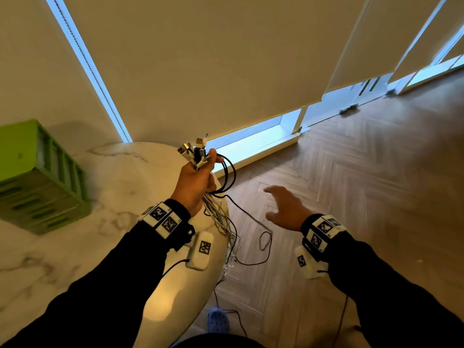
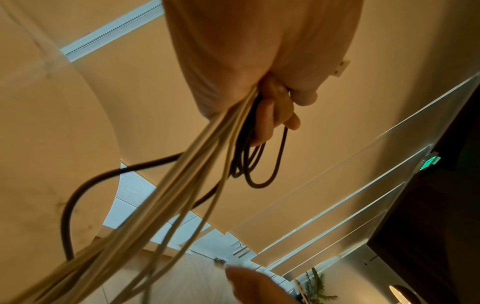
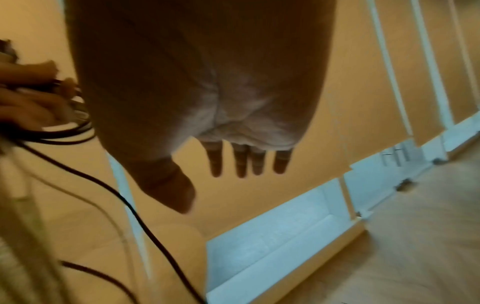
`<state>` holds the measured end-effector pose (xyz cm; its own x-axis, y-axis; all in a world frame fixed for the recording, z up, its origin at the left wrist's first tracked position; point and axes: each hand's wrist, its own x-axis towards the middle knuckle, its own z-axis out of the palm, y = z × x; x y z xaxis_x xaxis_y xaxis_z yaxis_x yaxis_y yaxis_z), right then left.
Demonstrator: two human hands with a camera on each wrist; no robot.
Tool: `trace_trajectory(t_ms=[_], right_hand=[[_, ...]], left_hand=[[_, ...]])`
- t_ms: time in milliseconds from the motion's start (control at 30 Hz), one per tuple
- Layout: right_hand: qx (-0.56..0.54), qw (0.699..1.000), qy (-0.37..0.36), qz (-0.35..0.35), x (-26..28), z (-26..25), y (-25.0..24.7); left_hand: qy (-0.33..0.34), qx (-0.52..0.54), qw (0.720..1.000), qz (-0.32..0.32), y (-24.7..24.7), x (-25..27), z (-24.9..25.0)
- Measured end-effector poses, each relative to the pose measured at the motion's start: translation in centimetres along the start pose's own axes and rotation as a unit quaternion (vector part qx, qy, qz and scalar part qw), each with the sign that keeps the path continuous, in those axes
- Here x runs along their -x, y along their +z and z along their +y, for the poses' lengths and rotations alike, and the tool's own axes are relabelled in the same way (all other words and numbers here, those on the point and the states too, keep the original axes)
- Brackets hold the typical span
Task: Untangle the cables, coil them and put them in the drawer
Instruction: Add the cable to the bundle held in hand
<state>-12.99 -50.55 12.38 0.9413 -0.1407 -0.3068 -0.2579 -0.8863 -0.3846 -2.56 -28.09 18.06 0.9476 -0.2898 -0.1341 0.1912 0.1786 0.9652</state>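
My left hand grips a bundle of cables above the table's right edge, with the USB plugs sticking up out of the fist. Several white cables and a black cable hang down from the fist. The black cable loops beside the hand and trails over the wooden floor. My right hand hovers over the floor to the right, fingers spread and straight, holding nothing. The green drawer unit stands on the table at the left.
The round white marble table fills the lower left. Roller blinds cover the windows ahead. Herringbone wooden floor lies to the right. A blue shoe shows below the table's edge, with thin black wires near it.
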Motion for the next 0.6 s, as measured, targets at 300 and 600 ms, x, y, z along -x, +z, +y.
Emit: trace_trajectory(t_ms=[300, 600], right_hand=[[-0.151, 0.957, -0.232, 0.082, -0.9, -9.4, 2.3], [-0.233, 0.928, -0.192, 0.219, -0.8, -10.7, -0.6]], left_hand=[[-0.014, 0.017, 1.0, 0.023, -1.5, 0.1, 1.1], [-0.003, 0.005, 0.992, 0.129, -3.9, -1.3, 1.3]])
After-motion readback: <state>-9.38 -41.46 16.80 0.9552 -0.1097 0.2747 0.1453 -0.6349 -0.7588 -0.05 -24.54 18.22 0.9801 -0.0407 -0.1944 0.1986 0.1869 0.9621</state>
